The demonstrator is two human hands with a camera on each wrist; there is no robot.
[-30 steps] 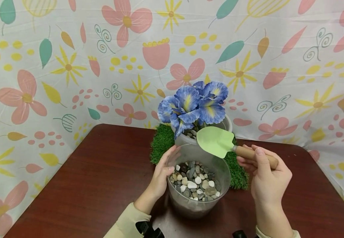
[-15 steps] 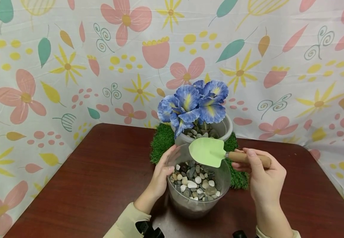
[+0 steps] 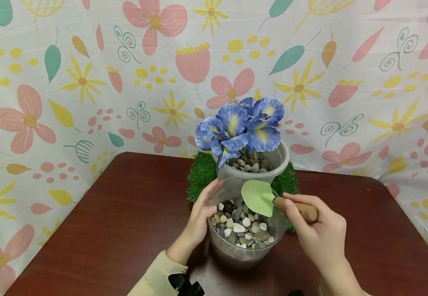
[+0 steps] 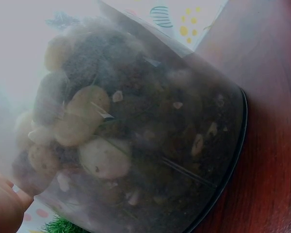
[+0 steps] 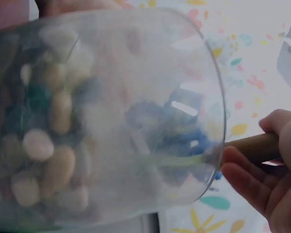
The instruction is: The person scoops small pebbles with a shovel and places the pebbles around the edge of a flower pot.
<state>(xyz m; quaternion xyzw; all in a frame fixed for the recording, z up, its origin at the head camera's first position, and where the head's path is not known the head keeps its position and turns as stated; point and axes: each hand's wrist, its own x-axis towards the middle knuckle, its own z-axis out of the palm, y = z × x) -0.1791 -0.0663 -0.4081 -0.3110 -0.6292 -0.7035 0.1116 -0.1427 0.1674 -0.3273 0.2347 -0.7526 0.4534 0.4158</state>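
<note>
Right hand: the right hand (image 3: 319, 238) grips the brown wooden handle of the small trowel with a pale green blade (image 3: 259, 197), fingers curled round the handle.
Trowel blade: it sits inside the rim of the clear plastic pot, just above the pebbles.
Left hand: the left hand (image 3: 199, 218) rests on the left wall of the clear plastic pot of mixed pebbles (image 3: 247, 246), fingers fairly straight and together.
Table: the dark red-brown wooden table (image 3: 125, 218) bears the pot.
Behind: a grey pot with blue artificial flowers (image 3: 241, 129) stands on a green grass mat (image 3: 201, 174), touching the clear pot.
</note>
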